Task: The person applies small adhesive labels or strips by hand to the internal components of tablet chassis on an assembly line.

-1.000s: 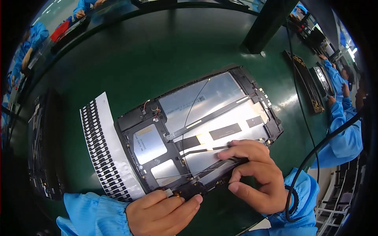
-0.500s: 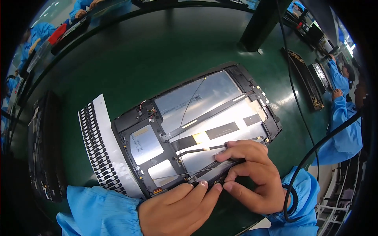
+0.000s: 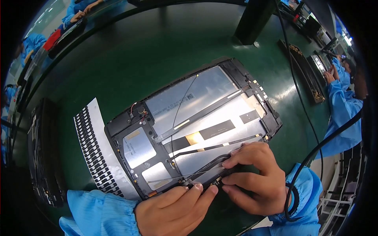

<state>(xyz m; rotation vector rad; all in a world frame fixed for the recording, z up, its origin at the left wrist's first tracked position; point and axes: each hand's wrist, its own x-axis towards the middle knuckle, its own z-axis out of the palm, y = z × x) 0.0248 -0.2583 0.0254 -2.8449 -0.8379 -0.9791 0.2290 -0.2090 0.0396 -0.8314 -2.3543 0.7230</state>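
Observation:
An opened tablet (image 3: 185, 104) lies at a slant on the green table, its silver battery plates, black frame and flat cables showing. My left hand (image 3: 173, 210) lies across its near edge, fingers together and tips pressed on the frame, gripping it. My right hand (image 3: 256, 177) is bent over the same edge, further right. Its upper fingertip touches the end of a curved black ribbon cable (image 3: 212, 162). Its thumb and another finger close in beside a small gold-coloured part on the edge; what they pinch, if anything, is hidden. A thin dark wire (image 3: 182, 100) crosses the battery.
A white sheet with rows of black stickers (image 3: 96, 153) lies left of the tablet, partly under it. A black cable (image 3: 295, 78) hangs at the right, near my right sleeve. A dark tray (image 3: 303, 72) and a black post (image 3: 254, 23) stand further off. Co-workers in blue sit around.
The tablet appears slightly further left in view. My right hand's upper fingertip has shifted down toward the near edge, and the black ribbon cable there now shows as a curve. My left hand stays at the edge.

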